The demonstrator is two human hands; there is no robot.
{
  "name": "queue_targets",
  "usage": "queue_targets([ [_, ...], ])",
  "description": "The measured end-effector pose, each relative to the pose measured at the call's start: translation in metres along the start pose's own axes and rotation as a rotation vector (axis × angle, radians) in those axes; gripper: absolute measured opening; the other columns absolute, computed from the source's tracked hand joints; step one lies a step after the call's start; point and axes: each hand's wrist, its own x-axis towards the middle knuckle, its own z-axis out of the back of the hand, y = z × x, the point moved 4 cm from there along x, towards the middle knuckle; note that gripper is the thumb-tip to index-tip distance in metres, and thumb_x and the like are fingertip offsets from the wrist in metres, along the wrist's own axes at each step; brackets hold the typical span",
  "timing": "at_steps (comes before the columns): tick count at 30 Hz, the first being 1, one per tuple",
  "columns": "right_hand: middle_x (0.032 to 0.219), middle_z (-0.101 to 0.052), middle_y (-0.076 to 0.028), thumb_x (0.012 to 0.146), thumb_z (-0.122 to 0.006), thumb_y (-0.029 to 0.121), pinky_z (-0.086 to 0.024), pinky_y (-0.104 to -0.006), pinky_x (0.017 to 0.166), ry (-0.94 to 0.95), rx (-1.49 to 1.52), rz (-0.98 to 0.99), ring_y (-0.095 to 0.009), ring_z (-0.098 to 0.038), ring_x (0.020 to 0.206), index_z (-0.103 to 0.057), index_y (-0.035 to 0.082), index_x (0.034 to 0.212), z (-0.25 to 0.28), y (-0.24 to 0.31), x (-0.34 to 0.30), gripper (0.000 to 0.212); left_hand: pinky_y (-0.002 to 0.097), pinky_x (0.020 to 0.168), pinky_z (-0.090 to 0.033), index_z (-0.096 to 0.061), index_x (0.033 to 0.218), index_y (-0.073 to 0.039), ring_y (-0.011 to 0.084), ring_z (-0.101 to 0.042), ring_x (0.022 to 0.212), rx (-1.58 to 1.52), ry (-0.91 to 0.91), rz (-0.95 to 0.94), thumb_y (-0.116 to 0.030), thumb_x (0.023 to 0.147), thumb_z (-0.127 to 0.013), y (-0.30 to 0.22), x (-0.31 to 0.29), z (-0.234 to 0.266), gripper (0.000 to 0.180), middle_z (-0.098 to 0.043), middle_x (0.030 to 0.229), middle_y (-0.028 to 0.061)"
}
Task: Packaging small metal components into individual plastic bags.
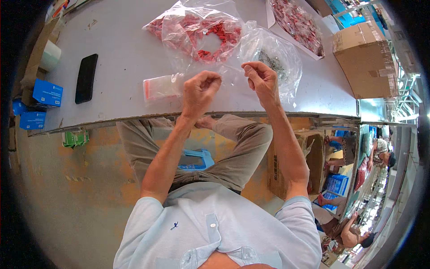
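My left hand [201, 93] is closed over the table's near edge, thumb and fingers pinched together. Beside it on the left lies a stack of small clear plastic bags [160, 88] with a red edge. My right hand [263, 81] is closed too, its thumb against the bent forefinger. What either hand pinches, if anything, is too small or too clear to make out. Beyond the hands lies a large open clear bag of small red parts [190, 33]. A second clear bag [280, 62], holding thin grey metal-looking pieces, lies just behind my right hand.
At the back right is a white box [298, 27] of wrapped red parts, beside a brown carton [365, 60]. A black phone [86, 78] and small blue boxes [48, 93] lie left. Under the table stands a blue stool-like object [197, 159]. Other people sit far right.
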Motion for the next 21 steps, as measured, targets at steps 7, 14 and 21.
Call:
queue_targets([
  [7, 0.082, -0.065, -0.002, 0.102, -0.065, 0.016, -0.042, -0.0213, 0.052, 0.023, -0.007, -0.031, -0.005, -0.053, 0.06, -0.073, 0.0, 0.108, 0.001, -0.002, -0.001, 0.019, 0.0227, 0.065, -0.052, -0.073, 0.101, 0.002, 0.0068, -0.064, 0.072, -0.244, -0.038, 0.084, -0.001, 0.093, -0.07, -0.006, -0.001, 0.002, 0.009, -0.071, 0.082, 0.0012],
  [14, 0.081, -0.065, -0.002, 0.102, -0.064, 0.016, -0.043, -0.0208, 0.053, 0.01, 0.029, -0.02, -0.005, -0.054, 0.061, -0.072, -0.001, 0.107, -0.005, 0.008, 0.003, 0.02, 0.0261, 0.068, -0.054, -0.072, 0.102, 0.0, 0.0108, -0.066, 0.077, -0.25, -0.027, 0.071, -0.001, 0.094, -0.069, -0.006, -0.005, 0.005, 0.009, -0.072, 0.088, 0.0052],
  [21, 0.089, -0.074, -0.008, 0.09, -0.073, 0.01, -0.055, -0.03, 0.069, 0.072, -0.462, 0.43, -0.015, -0.069, 0.077, -0.074, 0.003, 0.103, -0.04, 0.057, 0.048, 0.014, 0.0288, 0.07, -0.055, -0.071, 0.098, -0.001, 0.0144, -0.069, 0.077, 0.131, 0.01, -0.354, 0.003, 0.087, -0.073, -0.017, -0.011, -0.008, 0.012, -0.073, 0.087, 0.0083],
])
